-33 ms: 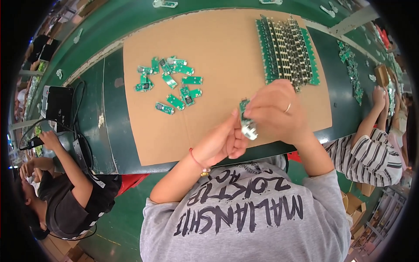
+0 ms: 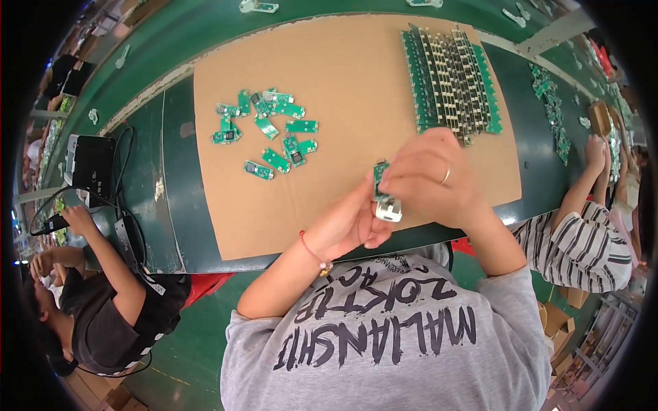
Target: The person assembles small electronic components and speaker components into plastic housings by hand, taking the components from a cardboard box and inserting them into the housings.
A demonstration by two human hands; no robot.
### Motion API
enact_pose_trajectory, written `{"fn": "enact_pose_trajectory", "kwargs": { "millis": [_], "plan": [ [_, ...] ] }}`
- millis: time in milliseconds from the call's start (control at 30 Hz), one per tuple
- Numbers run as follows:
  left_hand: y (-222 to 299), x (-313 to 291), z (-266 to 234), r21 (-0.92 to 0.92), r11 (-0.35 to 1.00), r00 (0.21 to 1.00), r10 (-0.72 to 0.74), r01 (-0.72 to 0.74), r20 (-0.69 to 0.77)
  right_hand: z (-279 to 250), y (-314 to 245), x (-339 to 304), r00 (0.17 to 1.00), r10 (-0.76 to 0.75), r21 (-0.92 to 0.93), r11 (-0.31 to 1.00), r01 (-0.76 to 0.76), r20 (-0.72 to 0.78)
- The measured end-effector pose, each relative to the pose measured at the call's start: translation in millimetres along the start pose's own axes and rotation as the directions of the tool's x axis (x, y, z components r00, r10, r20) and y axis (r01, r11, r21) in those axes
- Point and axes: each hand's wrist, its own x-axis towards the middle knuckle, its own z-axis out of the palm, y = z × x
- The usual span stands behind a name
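Over the near part of the cardboard sheet, my left hand is closed on a small green circuit board. A white block-like piece sits at the board's near end, its exact kind unclear. My right hand, with a ring on one finger, pinches at the board's right side; its fingertips partly cover the board. Several loose green circuit boards lie scattered on the left of the sheet. Close-set rows of joined circuit boards stand at its far right.
On the left of the green table are a black box-shaped device and cables. A person in black works there. More green boards lie to the right, near another person in a striped garment.
The held board has turned a little, its white end shifting slightly left and down. Both hands stay on it, the right fingers moving a little. The other boards have not moved.
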Motion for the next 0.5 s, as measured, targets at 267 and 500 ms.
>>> {"fn": "enact_pose_trajectory", "kwargs": {
  "millis": [267,500],
  "plan": [
    [12,5,9,0.188,0.948,0.955,0.279,-0.256,-0.106,-13,-1,-11,0.970,0.208,-0.220,0.959,-0.177,0.124],
    [29,0,24,0.767,0.509,0.763,0.646,-0.391,-0.040,-20,12,-7,0.342,0.494,0.244,0.253,-0.936,0.799]
  ]
}}
